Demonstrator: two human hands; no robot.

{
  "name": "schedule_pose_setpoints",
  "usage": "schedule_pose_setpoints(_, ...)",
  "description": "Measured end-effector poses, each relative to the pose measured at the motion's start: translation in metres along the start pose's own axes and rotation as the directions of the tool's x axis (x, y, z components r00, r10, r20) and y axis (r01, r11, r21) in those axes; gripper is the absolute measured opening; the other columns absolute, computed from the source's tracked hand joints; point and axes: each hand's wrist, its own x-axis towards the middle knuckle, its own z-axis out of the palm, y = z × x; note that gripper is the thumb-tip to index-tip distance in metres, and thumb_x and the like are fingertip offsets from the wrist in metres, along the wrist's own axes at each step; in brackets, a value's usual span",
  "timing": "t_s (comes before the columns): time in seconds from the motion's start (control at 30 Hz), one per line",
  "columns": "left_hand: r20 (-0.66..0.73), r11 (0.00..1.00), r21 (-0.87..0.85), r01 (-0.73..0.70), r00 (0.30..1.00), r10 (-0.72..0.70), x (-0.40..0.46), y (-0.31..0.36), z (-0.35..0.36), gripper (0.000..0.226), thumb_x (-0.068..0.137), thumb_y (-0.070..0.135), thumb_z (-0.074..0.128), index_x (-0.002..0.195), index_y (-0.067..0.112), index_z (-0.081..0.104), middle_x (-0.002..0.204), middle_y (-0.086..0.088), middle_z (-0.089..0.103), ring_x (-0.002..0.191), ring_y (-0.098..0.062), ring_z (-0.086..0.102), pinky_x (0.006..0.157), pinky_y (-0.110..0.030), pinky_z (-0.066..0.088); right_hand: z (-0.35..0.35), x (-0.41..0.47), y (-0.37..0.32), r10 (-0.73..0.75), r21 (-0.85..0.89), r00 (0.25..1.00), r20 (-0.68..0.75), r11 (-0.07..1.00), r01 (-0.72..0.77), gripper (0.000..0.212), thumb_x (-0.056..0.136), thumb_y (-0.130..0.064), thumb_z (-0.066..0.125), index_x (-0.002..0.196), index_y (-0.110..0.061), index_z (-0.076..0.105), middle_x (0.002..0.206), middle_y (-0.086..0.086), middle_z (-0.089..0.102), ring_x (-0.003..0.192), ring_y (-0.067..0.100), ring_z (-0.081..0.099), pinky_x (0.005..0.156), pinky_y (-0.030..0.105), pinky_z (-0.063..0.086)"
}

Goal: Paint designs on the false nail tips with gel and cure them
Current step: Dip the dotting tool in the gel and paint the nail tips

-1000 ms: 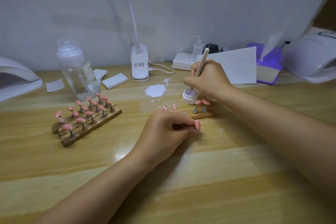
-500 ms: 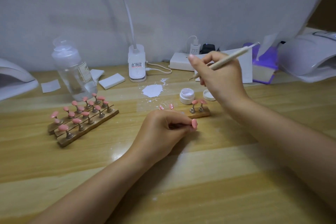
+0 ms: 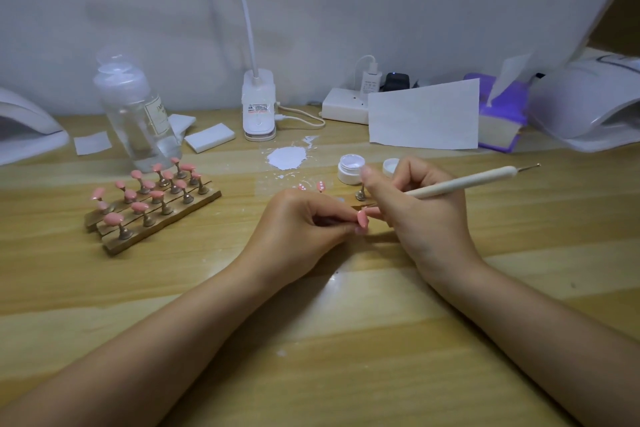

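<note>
The pink nail tip sat between the two hands, near the middle of the wooden table, w/ the left hand pinching it from the left by its stand; fingers curled in tight. The right hand was right up against it, touching or nearly so, gripping a cream dotting tool that ran up and to the right, metal ball end pointing away from the person. The working end was hidden behind the fingers, so couldn't tell if it touched the tip. Just behind the hands: an open gel pot, its lid beside it, a small stand partly hidden, and two dotted pink tips lying flat. A white smear lay farther back. Off to the left, well apart, a wooden rack of pink tips; behind that a clear bottle and white pads. Back edge: clip lamp, power strip, sheet of paper, purple tissue box. A curing lamp at right, another at far left. Pale wall behind.
</note>
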Motion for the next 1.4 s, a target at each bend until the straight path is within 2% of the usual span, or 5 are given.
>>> schedule_pose_setpoints(0.33, 0.009, 1.000, 0.016, -0.006, 1.000, 0.006, 0.0015, -0.0029, 0.0006, 0.014, 0.072, 0.002, 0.073, 0.083, 0.009, 0.075, 0.081, 0.006, 0.072, 0.069, 0.005, 0.059, 0.074, -0.013, 0.047, -0.0031, 0.0046, 0.0084, -0.028, -0.048, 0.997, 0.076, 0.998, 0.032, 0.040, 0.076, 0.014, 0.055, 0.051, -0.009, 0.033, 0.035, -0.016, 0.038, 0.033, 0.000, 0.047, 0.046, 0.022, 0.048)
schedule_pose_setpoints(0.57, 0.015, 0.998, 0.052, -0.036, 0.999, 0.035, 0.0028, -0.0057, 0.0013, 0.012, 0.073, 0.000, 0.072, 0.082, 0.007, 0.075, 0.077, -0.001, 0.073, 0.067, 0.008, 0.056, 0.074, 0.004, 0.034, -0.0036, 0.0056, 0.0102, -0.038, -0.044, 0.994, 0.098, 0.998, 0.043, 0.039, 0.074, 0.014, 0.055, 0.051, -0.008, 0.033, 0.035, -0.016, 0.039, 0.034, -0.001, 0.048, 0.045, 0.019, 0.046)
schedule_pose_setpoints(1.13, 0.016, 0.999, 0.049, -0.019, 1.000, 0.018, 0.0027, -0.0058, 0.0015, 0.014, 0.073, 0.001, 0.072, 0.084, 0.008, 0.075, 0.079, 0.002, 0.073, 0.068, 0.004, 0.057, 0.077, -0.011, 0.045, -0.0021, 0.0047, 0.0083, -0.033, -0.047, 0.996, 0.082, 0.998, 0.037, 0.038, 0.074, 0.013, 0.056, 0.050, -0.008, 0.034, 0.035, -0.013, 0.036, 0.032, 0.000, 0.048, 0.041, 0.016, 0.043)
schedule_pose_setpoints(1.27, 0.012, 0.998, 0.054, -0.016, 1.000, 0.016, 0.0027, -0.0056, 0.0017, 0.013, 0.072, 0.001, 0.073, 0.083, 0.008, 0.075, 0.078, 0.001, 0.073, 0.068, 0.008, 0.056, 0.079, 0.000, 0.037, -0.0019, 0.0047, 0.0077, -0.029, -0.045, 0.995, 0.091, 0.998, 0.033, 0.039, 0.074, 0.013, 0.056, 0.050, -0.008, 0.034, 0.035, -0.014, 0.037, 0.032, 0.000, 0.047, 0.041, 0.016, 0.042)
schedule_pose_setpoints(1.4, 0.004, 0.998, 0.069, -0.004, 1.000, 0.003, 0.0020, -0.0031, 0.0017, 0.014, 0.073, 0.003, 0.073, 0.084, 0.011, 0.075, 0.081, 0.012, 0.071, 0.068, 0.006, 0.058, 0.088, -0.012, 0.042, -0.0016, 0.0046, 0.0069, -0.026, -0.034, 0.996, 0.089, 0.999, 0.029, 0.040, 0.074, 0.014, 0.055, 0.050, -0.008, 0.033, 0.035, -0.013, 0.035, 0.032, 0.000, 0.048, 0.040, 0.016, 0.043)
